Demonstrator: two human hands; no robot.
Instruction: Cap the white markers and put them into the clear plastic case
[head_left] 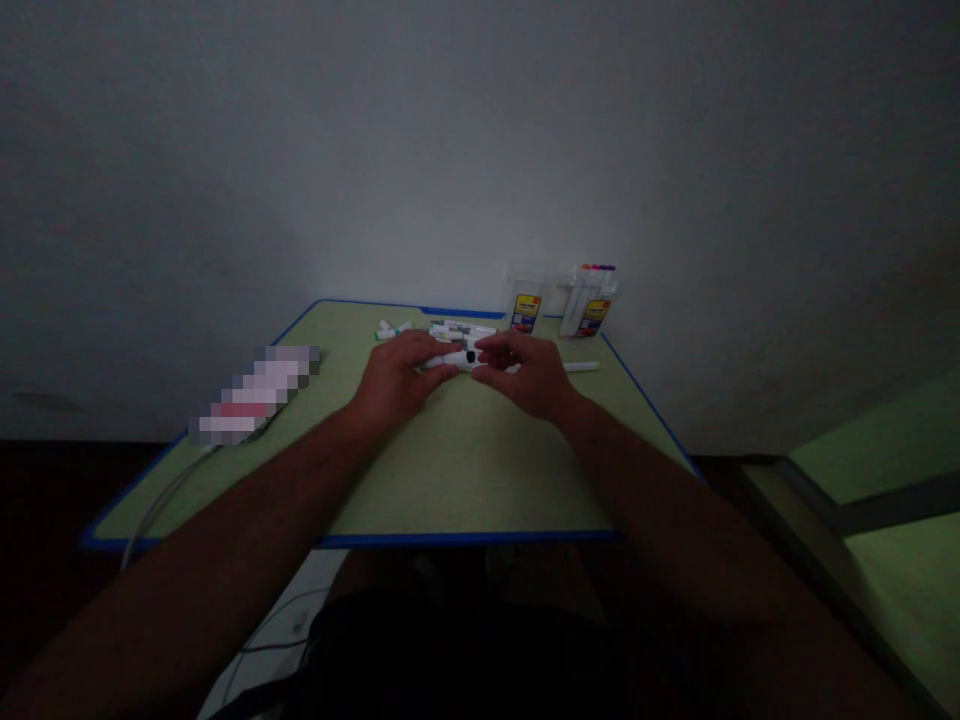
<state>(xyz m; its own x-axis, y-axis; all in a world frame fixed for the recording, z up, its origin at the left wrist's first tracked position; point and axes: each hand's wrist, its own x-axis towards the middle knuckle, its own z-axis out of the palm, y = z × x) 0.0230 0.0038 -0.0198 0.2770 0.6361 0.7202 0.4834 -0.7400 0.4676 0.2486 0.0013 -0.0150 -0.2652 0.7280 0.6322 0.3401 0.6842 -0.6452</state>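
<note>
Above the far half of the table, my left hand pinches a white marker pen with a dark end pointing right. Close to that dark end, my right hand has its thumb and fingers curled near each other; whether they grip the pen or a small part of it cannot be made out. Another white pen lies on the table, partly hidden behind my right hand. Several more markers lie in a loose group just beyond my hands, and a few with green and blue ends rest left of them.
A light green table with a blue edge stands against a grey wall. Two clear plastic cases are at the back right: one has a yellow label, the other holds upright markers. A blurred-out object with a cable lies left.
</note>
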